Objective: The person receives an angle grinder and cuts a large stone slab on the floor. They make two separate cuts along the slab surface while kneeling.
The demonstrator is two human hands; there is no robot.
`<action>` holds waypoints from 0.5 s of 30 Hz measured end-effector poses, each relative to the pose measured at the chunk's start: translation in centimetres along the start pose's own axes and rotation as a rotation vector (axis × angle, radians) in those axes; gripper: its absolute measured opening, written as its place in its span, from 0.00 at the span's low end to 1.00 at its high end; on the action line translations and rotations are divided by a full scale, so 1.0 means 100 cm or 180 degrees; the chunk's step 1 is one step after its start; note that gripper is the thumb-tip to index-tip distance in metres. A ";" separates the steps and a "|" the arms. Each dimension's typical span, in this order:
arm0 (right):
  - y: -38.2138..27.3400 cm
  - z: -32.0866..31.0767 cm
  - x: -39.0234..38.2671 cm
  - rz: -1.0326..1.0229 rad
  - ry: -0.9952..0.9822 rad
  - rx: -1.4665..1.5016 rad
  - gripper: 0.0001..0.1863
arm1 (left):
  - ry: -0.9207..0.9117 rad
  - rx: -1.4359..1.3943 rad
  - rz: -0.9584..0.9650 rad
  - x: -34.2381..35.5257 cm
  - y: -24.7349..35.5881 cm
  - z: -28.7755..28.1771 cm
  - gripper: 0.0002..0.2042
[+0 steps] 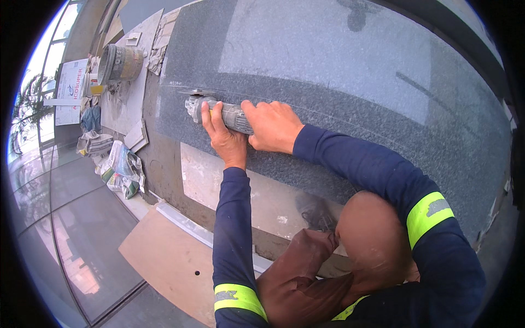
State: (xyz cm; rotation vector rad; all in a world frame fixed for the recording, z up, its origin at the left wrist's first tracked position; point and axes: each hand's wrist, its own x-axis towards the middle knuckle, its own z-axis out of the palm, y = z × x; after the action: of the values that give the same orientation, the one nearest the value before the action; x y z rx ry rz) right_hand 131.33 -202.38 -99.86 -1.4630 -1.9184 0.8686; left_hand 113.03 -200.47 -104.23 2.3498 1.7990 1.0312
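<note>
Both of my hands grip a dusty grey angle grinder lying sideways over a large dark grey stone slab. My left hand supports the body near its head, fingers wrapped over the casing. Farther back, my right hand closes round the rear of the body. The thin cutting disc sits edge-on to my view at the far side of the tool, close to a pale line on the slab. Whether the disc touches the stone, I cannot tell.
A dirty bucket stands at the far left beside stacked board pieces. Crumpled bags lie below it, next to glossy floor tiles. A tan board with a small hole lies at lower left. My bent knee is near the slab.
</note>
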 end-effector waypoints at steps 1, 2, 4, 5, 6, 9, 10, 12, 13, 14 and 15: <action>0.001 0.001 -0.001 0.0034 -0.0015 0.0006 0.20 | 0.0012 0.0045 0.0017 -0.002 0.001 0.000 0.33; -0.001 0.000 -0.002 0.0071 -0.0007 0.0013 0.20 | 0.0025 0.0084 0.0055 -0.001 0.003 0.000 0.32; -0.002 -0.003 -0.001 0.0127 -0.0034 0.0035 0.22 | 0.0069 0.0115 0.0127 0.004 0.006 -0.001 0.32; -0.001 -0.003 -0.002 0.0171 -0.0091 0.0061 0.24 | 0.0069 0.0106 0.0143 0.002 0.008 0.000 0.32; 0.000 -0.002 -0.003 0.0213 -0.0149 0.0089 0.26 | 0.0070 0.0099 0.0158 0.001 0.009 0.000 0.32; 0.000 -0.002 -0.005 0.0159 -0.0151 0.0099 0.26 | 0.0032 0.0058 0.0062 -0.003 0.011 -0.004 0.32; 0.000 -0.002 -0.006 0.0228 -0.0227 0.0134 0.26 | -0.0040 0.0054 0.0034 -0.004 0.011 -0.005 0.32; -0.003 -0.004 -0.005 0.0289 -0.0377 0.0176 0.26 | -0.0103 0.0066 -0.0027 -0.005 0.010 -0.009 0.32; -0.004 -0.004 -0.004 0.0288 -0.0344 0.0182 0.26 | -0.0083 0.0054 0.0005 -0.004 0.009 -0.010 0.32; -0.004 -0.003 -0.003 0.0294 -0.0320 0.0173 0.26 | -0.0059 0.0028 0.0025 -0.003 0.008 -0.008 0.32; -0.004 -0.002 -0.003 0.0300 -0.0295 0.0163 0.26 | -0.0036 0.0001 0.0045 -0.002 0.008 -0.007 0.32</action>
State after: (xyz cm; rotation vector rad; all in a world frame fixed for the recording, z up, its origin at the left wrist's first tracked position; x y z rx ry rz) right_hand 131.30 -202.72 -99.40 -1.5170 -1.8913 1.0377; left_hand 113.32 -201.14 -103.43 2.3671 1.7814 1.0170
